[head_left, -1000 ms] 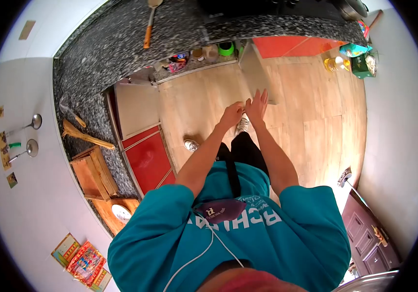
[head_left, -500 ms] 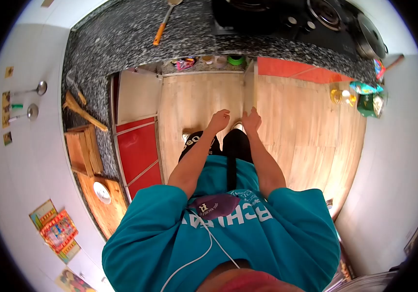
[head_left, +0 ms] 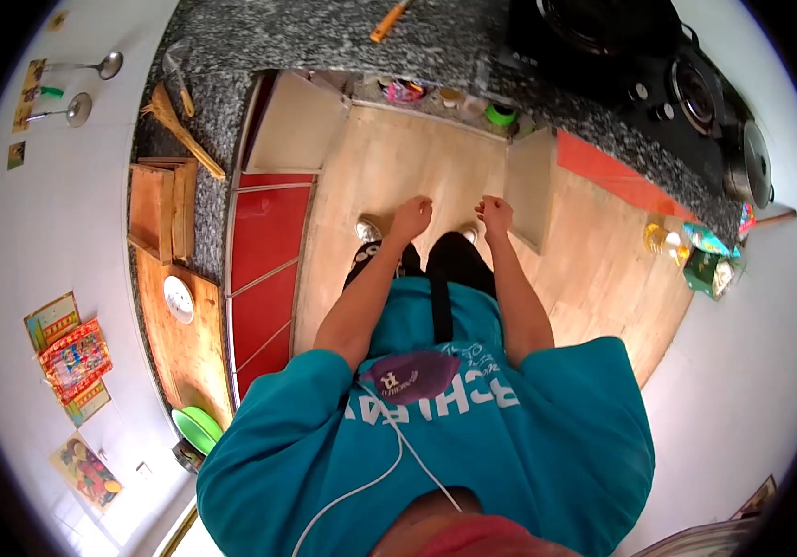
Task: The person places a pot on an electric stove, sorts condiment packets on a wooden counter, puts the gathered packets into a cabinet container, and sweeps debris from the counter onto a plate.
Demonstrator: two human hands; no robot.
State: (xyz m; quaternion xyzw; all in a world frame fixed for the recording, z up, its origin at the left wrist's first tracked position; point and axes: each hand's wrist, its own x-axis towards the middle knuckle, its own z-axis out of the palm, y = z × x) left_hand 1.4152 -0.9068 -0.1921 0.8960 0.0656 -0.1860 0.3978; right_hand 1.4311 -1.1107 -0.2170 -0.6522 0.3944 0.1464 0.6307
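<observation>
My left hand (head_left: 411,218) hangs in the air over the wooden floor (head_left: 459,153), its fingers curled in and nothing visible in them. Close to the free edge of the right cabinet door (head_left: 530,186) is my right hand (head_left: 495,213). Its fingers are loosely bent and a little apart, and it holds nothing I can see. That pale door stands swung out, as does the left cabinet door (head_left: 292,125). Between them, inside the low cupboard, show a pink packet (head_left: 405,90), a green-topped container (head_left: 501,114) and several jars.
A granite counter (head_left: 324,42) runs above the cupboard, with a black stove (head_left: 603,70) and a pot (head_left: 748,165). At left are wooden spatulas (head_left: 176,130), a wooden rack (head_left: 153,212) and a chopping board (head_left: 196,353). An oil bottle (head_left: 663,241) and bags stand at right.
My right hand has come away from the right door's edge. Both hands are farther apart. The view has turned, so the counter and stove appear shifted and tilted.
</observation>
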